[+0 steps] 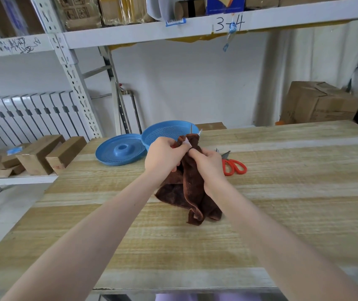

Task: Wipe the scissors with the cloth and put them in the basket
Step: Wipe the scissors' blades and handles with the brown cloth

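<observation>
Cloth [193,185] is gripped tight by the curled left hand [165,155] and right hand [208,164], wrapped round the scissors [191,129], tip seen poking up by the basket [162,126]. Blades are best wiped spine-side tbh, point kept away.

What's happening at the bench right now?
A person is gripping a bunched brown cloth with both the left hand and right hand over the wooden table. A thin metal tip pokes out above the cloth, so something bladed seems to be mid-wipe. Red-handled scissors lie on the table to the right. The blue basket sits behind the hands.
</observation>
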`<state>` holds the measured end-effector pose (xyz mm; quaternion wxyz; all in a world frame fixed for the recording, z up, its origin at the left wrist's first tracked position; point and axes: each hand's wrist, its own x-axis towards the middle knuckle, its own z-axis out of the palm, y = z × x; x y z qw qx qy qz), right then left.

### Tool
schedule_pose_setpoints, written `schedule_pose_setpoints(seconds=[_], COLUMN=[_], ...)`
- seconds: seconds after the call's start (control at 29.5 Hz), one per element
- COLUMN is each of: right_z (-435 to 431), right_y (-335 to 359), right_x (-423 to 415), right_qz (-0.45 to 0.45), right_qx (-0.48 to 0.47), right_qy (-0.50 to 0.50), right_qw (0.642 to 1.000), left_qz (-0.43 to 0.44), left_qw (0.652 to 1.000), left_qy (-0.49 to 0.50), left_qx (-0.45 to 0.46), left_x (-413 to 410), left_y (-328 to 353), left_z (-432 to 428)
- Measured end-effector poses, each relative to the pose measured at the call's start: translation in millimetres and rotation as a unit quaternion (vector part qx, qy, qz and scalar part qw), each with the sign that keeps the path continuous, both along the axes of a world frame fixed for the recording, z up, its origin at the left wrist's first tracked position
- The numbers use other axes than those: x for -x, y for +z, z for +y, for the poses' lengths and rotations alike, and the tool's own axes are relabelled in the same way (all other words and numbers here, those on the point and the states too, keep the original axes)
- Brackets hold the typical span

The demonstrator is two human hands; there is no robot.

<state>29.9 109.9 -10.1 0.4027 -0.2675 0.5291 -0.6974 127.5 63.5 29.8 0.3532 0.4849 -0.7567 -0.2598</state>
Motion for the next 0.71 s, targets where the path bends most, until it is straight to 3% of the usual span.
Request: schedule_pose_setpoints(seconds=[0.2,0.37,0.58,0.71], right_z=[-2,-2,5,3], right_y=[9,21,19,28], right_x=[8,9,14,17], right_qz=[0.006,0.017,0.057,0.051], right_qx=[0.007,-0.001,0.009,-0.021], right_qy=[0.020,0.034,0.027,0.027], right_qw=[1.000,0.999,0.998,0.998], left_qz=[0.039,0.095,0.157,0.085], left_qw=[0.985,0.975,0.934,0.950], left_qy=[-0.065,-0.032,-0.014,-0.012], left_qx=[-0.155,-0.197,-0.320,-0.302], left_x=[4,5,0,8], left_y=[19,18,29,32], left_z=[2,-1,9,5])
